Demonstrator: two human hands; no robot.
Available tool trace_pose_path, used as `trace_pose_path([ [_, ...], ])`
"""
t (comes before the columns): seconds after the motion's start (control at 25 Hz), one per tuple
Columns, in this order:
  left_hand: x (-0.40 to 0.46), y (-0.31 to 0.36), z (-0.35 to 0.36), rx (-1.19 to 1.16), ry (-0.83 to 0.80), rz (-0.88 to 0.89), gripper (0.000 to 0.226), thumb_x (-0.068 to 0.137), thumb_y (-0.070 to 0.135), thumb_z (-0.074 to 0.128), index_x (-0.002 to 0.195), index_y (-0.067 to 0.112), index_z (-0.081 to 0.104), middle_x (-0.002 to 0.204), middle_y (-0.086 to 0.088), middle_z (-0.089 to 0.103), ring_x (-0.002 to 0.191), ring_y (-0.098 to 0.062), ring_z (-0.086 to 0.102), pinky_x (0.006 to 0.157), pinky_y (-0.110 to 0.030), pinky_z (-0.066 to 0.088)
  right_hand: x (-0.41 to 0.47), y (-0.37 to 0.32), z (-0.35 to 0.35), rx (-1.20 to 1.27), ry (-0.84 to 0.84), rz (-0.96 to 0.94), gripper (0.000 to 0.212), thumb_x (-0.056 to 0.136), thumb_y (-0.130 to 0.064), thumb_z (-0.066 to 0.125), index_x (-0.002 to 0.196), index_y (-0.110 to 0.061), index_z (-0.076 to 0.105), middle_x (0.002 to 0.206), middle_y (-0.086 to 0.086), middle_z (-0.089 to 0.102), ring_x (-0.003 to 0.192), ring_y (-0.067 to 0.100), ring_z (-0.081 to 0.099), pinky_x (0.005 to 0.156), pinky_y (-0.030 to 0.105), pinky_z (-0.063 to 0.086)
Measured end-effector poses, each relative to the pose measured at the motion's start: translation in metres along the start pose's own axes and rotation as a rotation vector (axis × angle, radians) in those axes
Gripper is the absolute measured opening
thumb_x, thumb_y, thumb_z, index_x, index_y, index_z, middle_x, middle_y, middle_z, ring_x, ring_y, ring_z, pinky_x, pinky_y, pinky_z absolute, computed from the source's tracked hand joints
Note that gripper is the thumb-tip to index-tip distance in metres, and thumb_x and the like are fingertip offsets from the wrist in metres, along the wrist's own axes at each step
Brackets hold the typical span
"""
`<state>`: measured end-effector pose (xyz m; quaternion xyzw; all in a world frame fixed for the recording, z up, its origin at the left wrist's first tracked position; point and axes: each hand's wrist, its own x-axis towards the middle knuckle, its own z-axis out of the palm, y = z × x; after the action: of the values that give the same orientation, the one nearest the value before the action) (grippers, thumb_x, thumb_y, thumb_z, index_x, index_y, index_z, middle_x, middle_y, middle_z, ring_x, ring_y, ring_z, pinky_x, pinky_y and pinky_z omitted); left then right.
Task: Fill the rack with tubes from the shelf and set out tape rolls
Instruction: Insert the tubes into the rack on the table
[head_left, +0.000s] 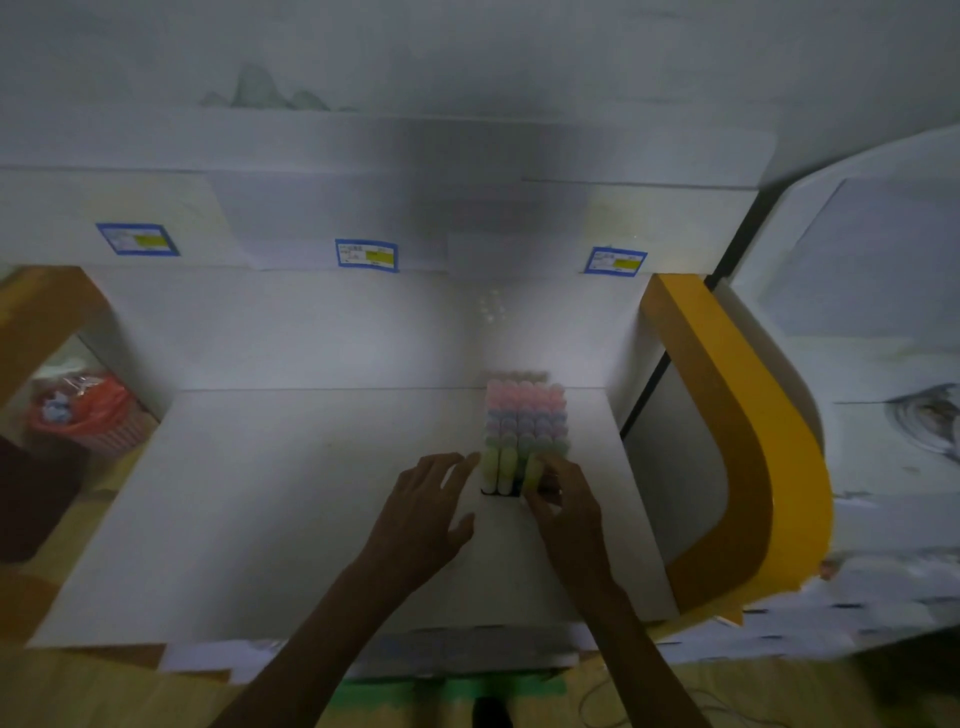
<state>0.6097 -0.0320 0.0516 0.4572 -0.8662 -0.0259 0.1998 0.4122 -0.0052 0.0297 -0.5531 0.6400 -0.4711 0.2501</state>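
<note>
Right hand (558, 493) pinched a yellow tube (532, 475) at the rack (524, 431); left hand (426, 512) lay flat, fingers spread. Best lowered straight, rack steadied.

Dim light falls on a white worktop (270, 493) set against a white wall (467, 52). Three blue-edged labels (367, 254) line the white ledge (311, 208) above it. A yellow curved panel (748, 441) stands to the right, and an orange basket (85, 410) sits at the left.
</note>
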Motion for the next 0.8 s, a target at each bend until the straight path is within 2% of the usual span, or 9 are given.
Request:
trace_pose_path([
  [0.12,-0.003,-0.007,-0.003,0.005,-0.024,-0.035,0.072,0.072,0.038,0.073,0.137,0.016,0.047,0.127,-0.006,0.056,0.117,-0.026,0.051,0.088,-0.039,0.049,-0.003,-0.001,0.005,-0.017,0.018,-0.016,0.023,0.094,-0.018,0.061,0.112,-0.029,0.050,0.103,-0.007,0.054,0.095,0.011,0.058,0.087,0.029,0.050],
  [0.28,-0.005,-0.013,-0.007,-0.006,-0.033,-0.062,0.074,0.073,0.038,0.074,0.137,0.017,0.047,0.128,-0.007,0.055,0.118,-0.027,0.050,0.089,-0.040,0.048,-0.003,-0.003,0.004,-0.024,0.078,-0.003,0.024,0.094,-0.015,0.061,0.109,-0.030,0.050,0.097,-0.011,0.051,0.088,0.002,0.054,0.079,0.011,0.044],
  [0.36,-0.006,-0.015,-0.008,-0.019,-0.048,-0.065,0.074,0.074,0.038,0.074,0.139,0.017,0.045,0.131,-0.007,0.053,0.120,-0.027,0.049,0.091,-0.039,0.047,0.000,-0.003,0.004,-0.038,0.068,-0.005,0.025,0.094,-0.015,0.061,0.113,-0.028,0.051,0.098,-0.014,0.050,0.091,0.000,0.052,0.080,0.006,0.043],
  [0.44,-0.006,-0.016,-0.008,-0.034,-0.052,-0.070,0.074,0.075,0.038,0.073,0.140,0.018,0.044,0.132,-0.006,0.052,0.121,-0.025,0.047,0.092,-0.039,0.046,0.002,0.000,0.008,-0.047,0.030,0.029,0.025,0.095,-0.018,0.059,0.119,-0.023,0.053,0.104,-0.013,0.052,0.098,0.001,0.053,0.087,0.009,0.043],
  [0.52,-0.006,-0.017,-0.009,-0.053,-0.048,-0.073,0.074,0.076,0.038,0.073,0.140,0.018,0.044,0.132,-0.006,0.052,0.121,-0.025,0.047,0.092,-0.038,0.046,0.002,0.004,0.012,-0.049,0.012,0.069,0.030,0.096,-0.021,0.058,0.125,-0.017,0.053,0.111,-0.009,0.053,0.104,0.007,0.055,0.093,0.021,0.046],
  [0.6,-0.006,-0.018,-0.010,-0.067,-0.046,-0.077,0.074,0.076,0.037,0.073,0.140,0.018,0.044,0.132,-0.006,0.052,0.121,-0.025,0.047,0.093,-0.038,0.046,0.003,0.007,0.013,-0.069,0.015,0.073,0.034,0.095,-0.022,0.059,0.127,-0.014,0.052,0.115,-0.006,0.054,0.107,0.011,0.056,0.095,0.026,0.046],
  [0.72,-0.007,-0.019,-0.010,-0.079,-0.049,-0.073,0.073,0.076,0.037,0.073,0.141,0.018,0.043,0.131,-0.005,0.052,0.121,-0.024,0.047,0.092,-0.037,0.046,0.002,0.006,0.014,-0.060,-0.021,0.142,0.032,0.095,-0.018,0.059,0.127,-0.015,0.053,0.114,-0.007,0.055,0.107,0.008,0.055,0.090,0.016,0.043],
  [0.8,-0.005,-0.021,-0.010,-0.091,-0.050,-0.065,0.073,0.077,0.037,0.073,0.141,0.018,0.043,0.131,-0.005,0.052,0.121,-0.023,0.047,0.092,-0.036,0.046,0.000,0.006,0.017,-0.121,0.034,0.053,0.025,0.094,-0.015,0.060,0.119,-0.011,0.056,0.107,0.001,0.058,0.099,0.008,0.057,0.084,0.012,0.045],
])
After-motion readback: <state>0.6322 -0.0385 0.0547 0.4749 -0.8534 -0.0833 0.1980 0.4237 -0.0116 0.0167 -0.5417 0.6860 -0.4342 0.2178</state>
